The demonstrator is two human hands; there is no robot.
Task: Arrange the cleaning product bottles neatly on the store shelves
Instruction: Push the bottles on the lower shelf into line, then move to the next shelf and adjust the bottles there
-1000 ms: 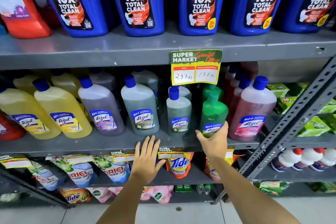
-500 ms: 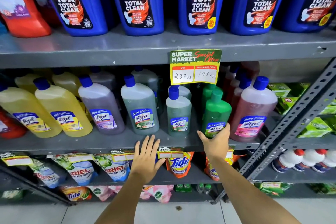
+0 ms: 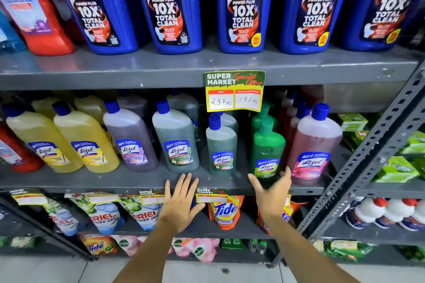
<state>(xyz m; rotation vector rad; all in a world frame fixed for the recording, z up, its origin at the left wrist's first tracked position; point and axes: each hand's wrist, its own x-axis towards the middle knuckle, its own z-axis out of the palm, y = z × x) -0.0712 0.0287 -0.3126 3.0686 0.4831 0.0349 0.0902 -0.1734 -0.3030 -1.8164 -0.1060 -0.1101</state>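
Note:
A row of Lizol bottles stands on the grey middle shelf (image 3: pixel 128 180): two yellow ones, a purple one (image 3: pixel 130 138), a grey-green one (image 3: pixel 176 140), a small grey-green one (image 3: pixel 221 147), a green bottle (image 3: pixel 266 147) and a pink one (image 3: pixel 315 145). My right hand (image 3: pixel 271 193) is spread just below the green bottle's base, thumb and fingers apart on either side, holding nothing. My left hand (image 3: pixel 182 200) lies flat and spread at the shelf's front edge, below the grey-green bottle.
Big blue Harpic bottles (image 3: pixel 243 7) line the top shelf. A price card (image 3: pixel 234 91) hangs over the small bottle. Ariel and Tide pouches (image 3: pixel 224 211) fill the shelf below. A slotted metal upright (image 3: pixel 368 156) slants at right, green packs behind it.
The green bottle has come forward and more upright beside the small grey-green one. My right hand has let go of it and dropped back slightly. My left hand barely moved.

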